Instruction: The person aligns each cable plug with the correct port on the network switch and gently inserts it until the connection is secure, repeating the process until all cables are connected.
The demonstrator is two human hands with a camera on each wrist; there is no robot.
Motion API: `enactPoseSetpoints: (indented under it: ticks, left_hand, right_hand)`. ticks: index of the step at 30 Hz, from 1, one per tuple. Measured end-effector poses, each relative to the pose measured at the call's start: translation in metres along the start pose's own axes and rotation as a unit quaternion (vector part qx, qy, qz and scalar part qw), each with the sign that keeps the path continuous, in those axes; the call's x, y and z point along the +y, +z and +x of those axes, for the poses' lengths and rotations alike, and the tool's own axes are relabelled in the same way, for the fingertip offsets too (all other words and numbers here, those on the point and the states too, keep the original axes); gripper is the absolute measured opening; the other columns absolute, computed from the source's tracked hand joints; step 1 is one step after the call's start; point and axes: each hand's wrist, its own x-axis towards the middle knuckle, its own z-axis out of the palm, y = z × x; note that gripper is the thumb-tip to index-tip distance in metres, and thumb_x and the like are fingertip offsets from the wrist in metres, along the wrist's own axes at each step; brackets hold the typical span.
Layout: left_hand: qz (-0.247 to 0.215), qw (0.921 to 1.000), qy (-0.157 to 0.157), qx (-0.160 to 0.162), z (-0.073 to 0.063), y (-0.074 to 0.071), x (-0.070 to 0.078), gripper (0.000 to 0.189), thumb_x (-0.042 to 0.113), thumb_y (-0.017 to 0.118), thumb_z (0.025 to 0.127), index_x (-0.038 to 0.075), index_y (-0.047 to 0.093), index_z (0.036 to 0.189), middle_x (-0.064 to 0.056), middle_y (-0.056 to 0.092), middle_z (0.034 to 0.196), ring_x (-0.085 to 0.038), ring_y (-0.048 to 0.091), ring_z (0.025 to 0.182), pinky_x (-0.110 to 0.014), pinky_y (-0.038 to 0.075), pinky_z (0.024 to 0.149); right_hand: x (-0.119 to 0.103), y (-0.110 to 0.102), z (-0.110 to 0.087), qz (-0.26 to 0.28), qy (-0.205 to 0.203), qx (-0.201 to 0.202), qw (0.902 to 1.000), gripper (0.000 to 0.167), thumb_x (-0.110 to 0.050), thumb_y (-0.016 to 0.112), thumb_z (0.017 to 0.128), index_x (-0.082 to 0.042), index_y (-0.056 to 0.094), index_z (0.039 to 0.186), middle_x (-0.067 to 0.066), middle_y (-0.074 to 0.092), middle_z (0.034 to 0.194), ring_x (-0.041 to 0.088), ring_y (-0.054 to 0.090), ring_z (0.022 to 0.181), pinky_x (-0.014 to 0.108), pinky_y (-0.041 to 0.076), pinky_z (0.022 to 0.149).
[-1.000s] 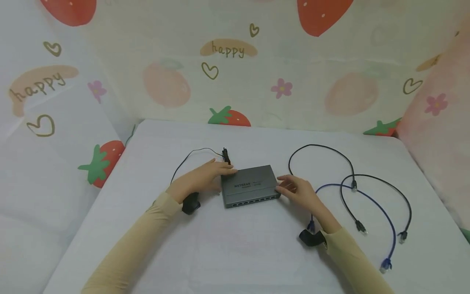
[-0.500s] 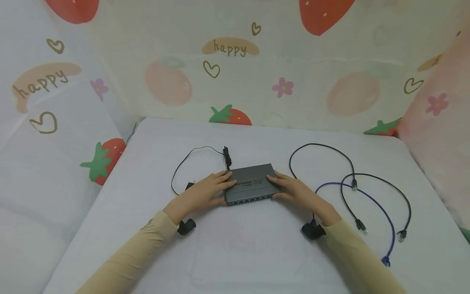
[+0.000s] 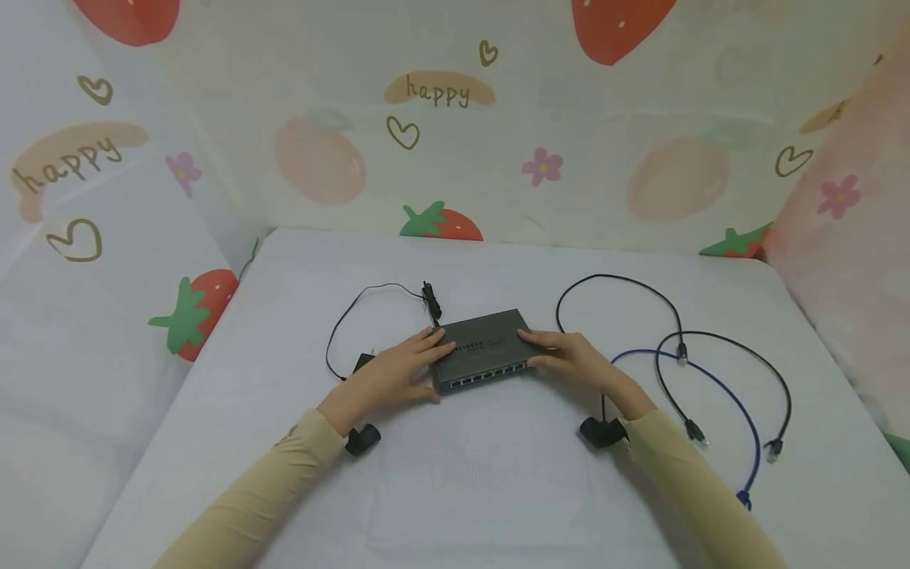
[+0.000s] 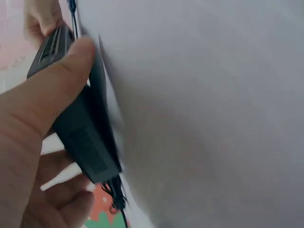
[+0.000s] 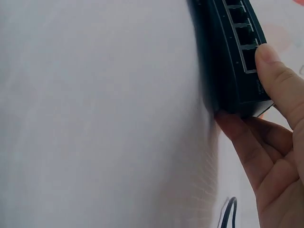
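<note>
A dark grey NETGEAR network switch (image 3: 486,338) lies between both hands at the middle of the table, its row of ports facing the front. My left hand (image 3: 393,371) grips the left end, thumb at the front edge and fingers over the top. On the right end, my right hand (image 3: 577,359) pinches the near corner, and in the right wrist view the thumb (image 5: 280,78) presses beside the ports. Behind the switch's left rear corner, a bundled black power cord (image 3: 430,302) runs to it. Partly hidden behind my left hand is a black power adapter (image 3: 363,360).
On the right lie black network cables (image 3: 787,395) and a blue network cable (image 3: 746,415), loosely looped and crossing. A black camera sits on each wrist. White cloth covers the table (image 3: 476,482), and a printed fruit curtain (image 3: 590,118) stands behind it.
Both hands have shifted from resting beside the switch to gripping its two ends. The switch has tipped so that its port side shows more.
</note>
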Motion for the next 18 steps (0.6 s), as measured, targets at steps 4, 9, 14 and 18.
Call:
enactPoseSetpoints:
  ticks: [4,9,14,18]
  left_hand:
    - [0.082,0.9963,0.021,0.017,0.006,-0.001,0.007,0.076,0.039,0.070,0.079,0.011,0.038,0.142,-0.023,0.037,0.143,-0.038,0.034,0.133,-0.046,0.039,0.101]
    - [0.139,0.9890,0.047,0.018,0.013,-0.007,0.011,0.070,0.036,0.071,0.078,0.008,0.044,0.137,-0.027,0.047,0.133,-0.041,0.046,0.122,-0.046,0.044,0.095]
    - [0.127,0.9913,0.033,0.001,0.017,-0.011,0.005,0.071,0.038,0.070,0.076,0.011,0.045,0.138,-0.024,0.048,0.134,-0.037,0.048,0.122,-0.045,0.046,0.093]
    - [0.114,0.9931,0.025,0.005,0.020,-0.011,-0.001,0.072,0.040,0.069,0.075,0.014,0.045,0.138,-0.021,0.049,0.133,-0.035,0.050,0.121,-0.044,0.046,0.093]
  right_hand:
    - [0.000,0.001,0.000,0.010,0.006,0.015,0.9998,0.051,-0.025,0.064,0.085,-0.014,0.051,0.133,0.010,0.049,0.135,0.025,0.048,0.125,0.038,0.042,0.098]
    - [0.000,0.001,-0.002,0.001,0.015,0.026,0.9996,0.049,-0.026,0.063,0.086,-0.016,0.052,0.133,0.007,0.051,0.134,0.021,0.049,0.123,0.036,0.044,0.095]
    - [-0.008,-0.001,-0.003,-0.026,0.019,0.048,0.9983,0.046,-0.029,0.061,0.088,-0.013,0.054,0.131,0.008,0.055,0.132,0.022,0.054,0.117,0.037,0.046,0.093]
    - [-0.014,-0.012,-0.012,-0.019,0.017,0.059,0.9979,0.045,-0.021,0.059,0.090,-0.006,0.052,0.132,0.013,0.055,0.130,0.027,0.057,0.114,0.038,0.047,0.093]
